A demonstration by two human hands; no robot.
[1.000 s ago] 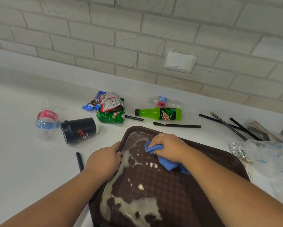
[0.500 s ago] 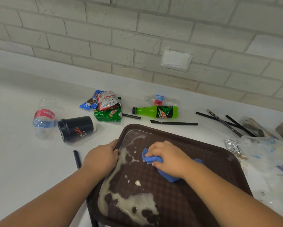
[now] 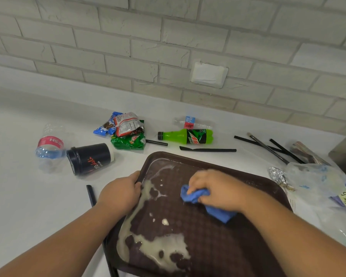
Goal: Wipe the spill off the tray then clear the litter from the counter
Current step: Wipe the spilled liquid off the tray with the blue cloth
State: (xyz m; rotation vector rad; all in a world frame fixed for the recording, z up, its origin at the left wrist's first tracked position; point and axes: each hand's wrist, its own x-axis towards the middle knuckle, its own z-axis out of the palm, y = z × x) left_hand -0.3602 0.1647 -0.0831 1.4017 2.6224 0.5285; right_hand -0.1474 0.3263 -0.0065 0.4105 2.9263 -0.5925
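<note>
A dark brown tray point(image 3: 218, 248) lies on the white counter point(image 3: 28, 206) in front of me. A pale milky spill point(image 3: 168, 248) runs along its left side and pools near the front. My right hand point(image 3: 214, 188) grips a bunched blue cloth point(image 3: 196, 195) and presses it on the tray's middle. My left hand point(image 3: 120, 193) holds the tray's left rim. Litter lies beyond: a black paper cup point(image 3: 90, 158) on its side, a clear water bottle point(image 3: 50, 146), snack wrappers point(image 3: 126, 130), a green soda bottle point(image 3: 188, 136).
Black straws point(image 3: 208, 150) and sticks point(image 3: 268, 146) lie behind the tray. A foil ball point(image 3: 278, 175) and a clear plastic bag point(image 3: 324, 186) sit at the right. Another flattened clear bottle point(image 3: 192, 122) lies near the brick wall. A short black straw point(image 3: 91, 194) lies left of the tray.
My right hand has dragged the blue cloth from the tray's far left corner toward its middle. The left hand stays on the rim.
</note>
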